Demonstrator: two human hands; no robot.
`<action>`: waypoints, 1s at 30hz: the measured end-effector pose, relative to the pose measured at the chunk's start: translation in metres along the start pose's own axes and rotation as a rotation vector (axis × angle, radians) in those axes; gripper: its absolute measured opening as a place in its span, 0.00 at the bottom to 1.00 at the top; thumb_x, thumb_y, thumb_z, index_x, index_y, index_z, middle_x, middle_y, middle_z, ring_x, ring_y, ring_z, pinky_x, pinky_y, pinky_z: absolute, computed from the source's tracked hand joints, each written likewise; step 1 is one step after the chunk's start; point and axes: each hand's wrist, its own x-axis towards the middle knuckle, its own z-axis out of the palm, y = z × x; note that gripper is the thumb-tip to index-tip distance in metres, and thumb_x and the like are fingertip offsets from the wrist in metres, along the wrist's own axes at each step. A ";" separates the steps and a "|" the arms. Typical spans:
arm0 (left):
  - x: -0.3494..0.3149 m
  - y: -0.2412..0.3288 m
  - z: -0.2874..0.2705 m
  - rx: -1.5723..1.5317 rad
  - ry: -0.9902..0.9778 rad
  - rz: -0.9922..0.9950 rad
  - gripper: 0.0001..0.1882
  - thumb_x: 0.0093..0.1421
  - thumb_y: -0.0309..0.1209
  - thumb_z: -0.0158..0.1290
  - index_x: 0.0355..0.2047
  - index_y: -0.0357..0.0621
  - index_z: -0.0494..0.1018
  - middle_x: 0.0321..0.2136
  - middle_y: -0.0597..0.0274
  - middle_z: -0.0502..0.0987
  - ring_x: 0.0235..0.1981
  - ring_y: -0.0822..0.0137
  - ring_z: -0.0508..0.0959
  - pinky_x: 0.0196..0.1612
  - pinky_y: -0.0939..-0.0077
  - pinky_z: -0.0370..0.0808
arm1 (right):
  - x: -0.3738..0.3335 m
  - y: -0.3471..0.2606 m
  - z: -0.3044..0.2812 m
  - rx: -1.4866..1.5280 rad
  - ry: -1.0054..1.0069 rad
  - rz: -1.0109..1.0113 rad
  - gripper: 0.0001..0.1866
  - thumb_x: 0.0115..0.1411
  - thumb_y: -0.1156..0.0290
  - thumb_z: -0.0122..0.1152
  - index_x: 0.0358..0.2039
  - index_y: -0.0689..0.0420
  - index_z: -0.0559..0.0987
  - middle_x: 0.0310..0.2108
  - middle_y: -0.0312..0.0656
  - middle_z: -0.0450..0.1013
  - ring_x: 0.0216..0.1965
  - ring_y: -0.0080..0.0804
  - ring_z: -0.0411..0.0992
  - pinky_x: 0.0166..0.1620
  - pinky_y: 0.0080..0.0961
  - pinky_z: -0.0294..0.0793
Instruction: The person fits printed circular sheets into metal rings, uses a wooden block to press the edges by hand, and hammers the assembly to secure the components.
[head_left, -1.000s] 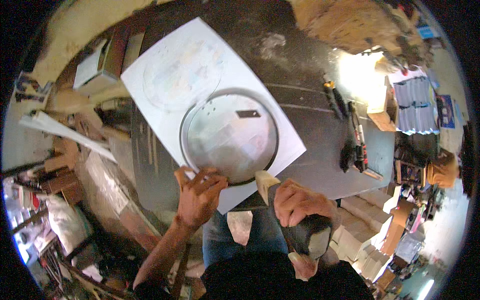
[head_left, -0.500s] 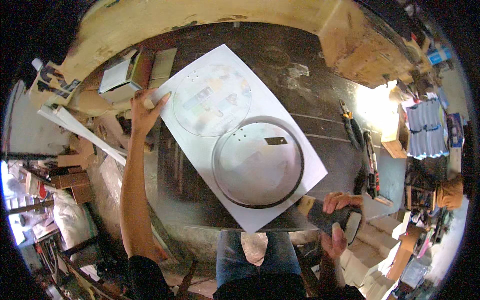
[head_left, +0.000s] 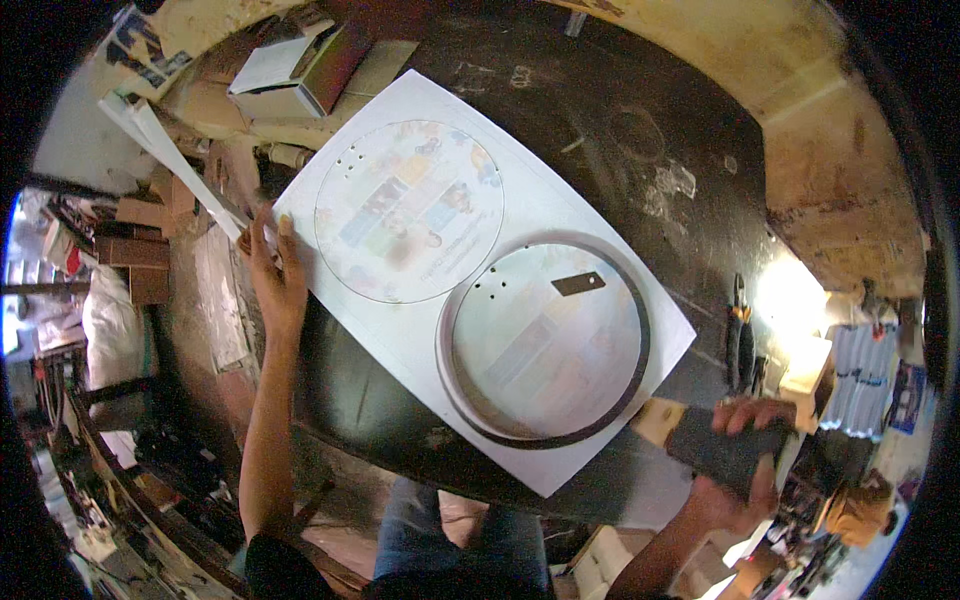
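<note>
A white rectangular board [head_left: 400, 345] lies slanted on the dark table, a faint coloured picture printed within a cut circle [head_left: 400, 215] on its upper left. On its lower right sits a round, shallow, rimmed disc [head_left: 545, 340], with small holes and a dark slot. My left hand [head_left: 272, 270] is closed on the board's left corner, thumb near the top face, other fingers partly hidden. To the right of the board, my right hand [head_left: 745, 465] grips a dark grey block [head_left: 715, 445] with a tan end, near the table's front right. The block's exact kind is unclear.
A pale open carton [head_left: 285, 80] stands beyond the board at the far left. Pliers [head_left: 739, 335] with orange on the handles lie at the right. A yellowish worn panel [head_left: 830, 150] borders the table's far right. Long white strips [head_left: 180, 165] lean at the left.
The whole view has shifted and turned. My left hand now sits lower against the board's left corner. My right hand, still gripping the dark block, has moved right, a little farther from the disc.
</note>
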 end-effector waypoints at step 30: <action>-0.004 0.013 0.005 -0.205 0.068 -0.224 0.23 0.63 0.45 0.55 0.49 0.39 0.71 0.41 0.58 0.73 0.41 0.68 0.71 0.46 0.74 0.69 | 0.011 0.031 -0.104 0.370 -0.309 0.169 0.26 0.67 0.48 0.36 0.28 0.54 0.75 0.16 0.45 0.71 0.14 0.36 0.68 0.25 0.35 0.72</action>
